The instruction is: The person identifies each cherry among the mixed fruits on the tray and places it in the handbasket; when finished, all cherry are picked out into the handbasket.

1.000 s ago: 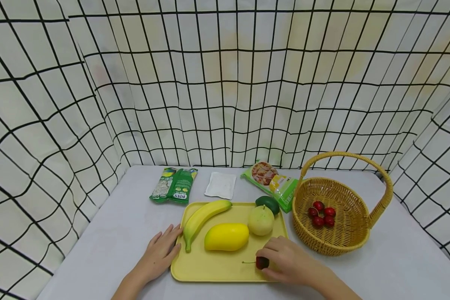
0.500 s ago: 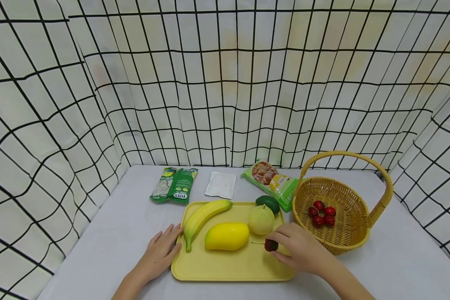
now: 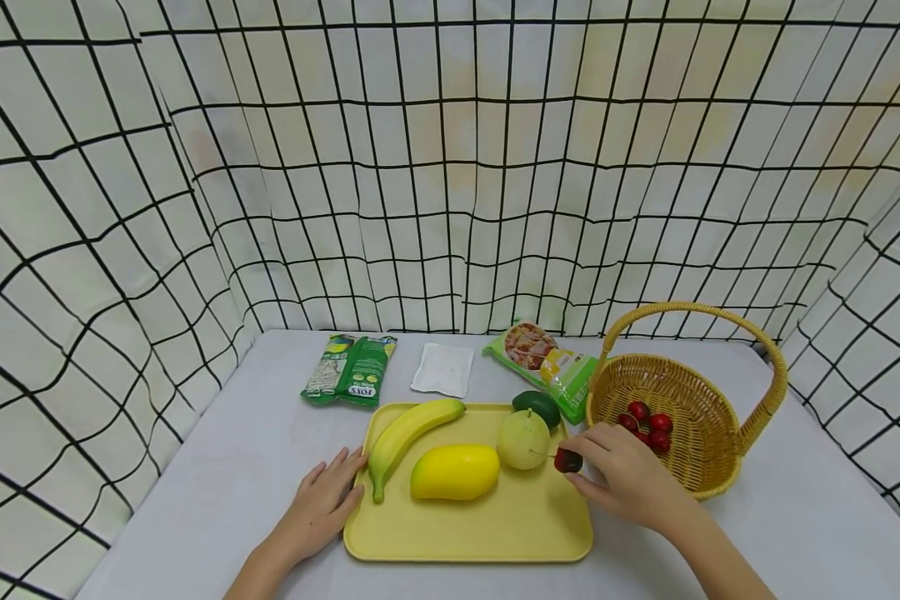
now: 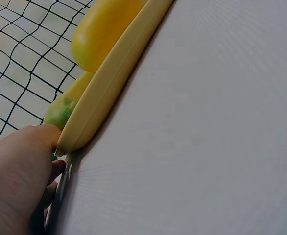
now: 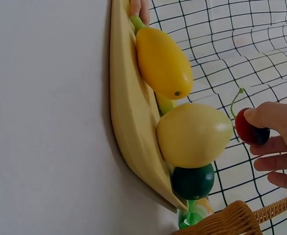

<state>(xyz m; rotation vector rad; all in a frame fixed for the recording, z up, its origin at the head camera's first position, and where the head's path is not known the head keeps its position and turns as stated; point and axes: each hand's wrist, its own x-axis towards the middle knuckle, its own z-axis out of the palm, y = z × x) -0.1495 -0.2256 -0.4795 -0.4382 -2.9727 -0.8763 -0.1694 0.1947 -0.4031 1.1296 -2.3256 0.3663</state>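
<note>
My right hand (image 3: pixel 621 475) pinches a dark red cherry (image 3: pixel 567 460) by its body between thumb and fingers, its thin green stem pointing left. In the right wrist view the cherry (image 5: pixel 251 126) is raised beside a round pale-green fruit (image 5: pixel 195 134). The hand is over the right edge of the yellow tray (image 3: pixel 465 537), close to the wicker basket (image 3: pixel 690 483). Several red cherries (image 3: pixel 660 422) lie in that basket, partly hidden by the hand. My left hand (image 3: pixel 315 508) rests at the tray's left edge, fingers straight, near the banana (image 3: pixel 401 442).
On the tray lie a yellow mango (image 3: pixel 454 472), the pale-green fruit (image 3: pixel 523 439) and a dark green avocado-like fruit (image 3: pixel 536 407). Behind it are a green snack packet (image 3: pixel 351 369), a white square packet (image 3: pixel 442 370) and a green food bag (image 3: pixel 547 367). Black netting (image 3: pixel 450 192) surrounds the table.
My right hand has lifted the cherry from the tray's lower right and carried it up and rightward toward the basket. My left hand has stayed in place.
</note>
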